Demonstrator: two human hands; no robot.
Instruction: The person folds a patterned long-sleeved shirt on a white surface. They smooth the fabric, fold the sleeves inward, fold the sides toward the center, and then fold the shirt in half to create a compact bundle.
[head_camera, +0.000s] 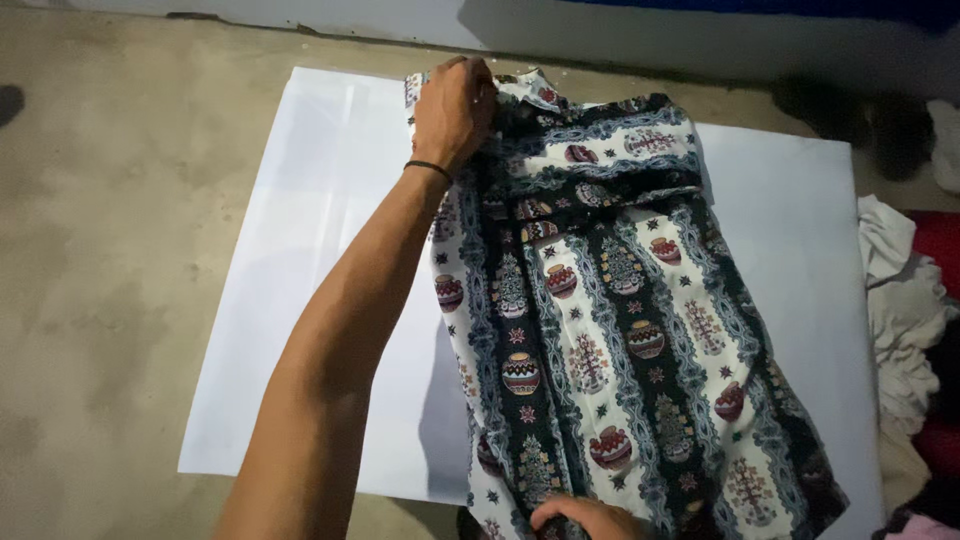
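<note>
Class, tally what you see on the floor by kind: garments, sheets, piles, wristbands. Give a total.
Patterned shirt: 1
White sheet: 1
Pile of clothes: 1
Black wristband: 1
Total: 4

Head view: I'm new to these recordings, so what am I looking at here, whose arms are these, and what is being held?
There is no machine here. The one picture comes from a camera worn on a person's head, looking down at their own bare hands. The left hand, with a dark band at the wrist, reaches far forward and grips the top edge of a patterned shirt near its collar. The right hand shows only partly at the bottom edge, resting on the shirt's lower end. The shirt lies on a white sheet spread over a concrete floor. A pile of other clothes sits at the right.
</note>
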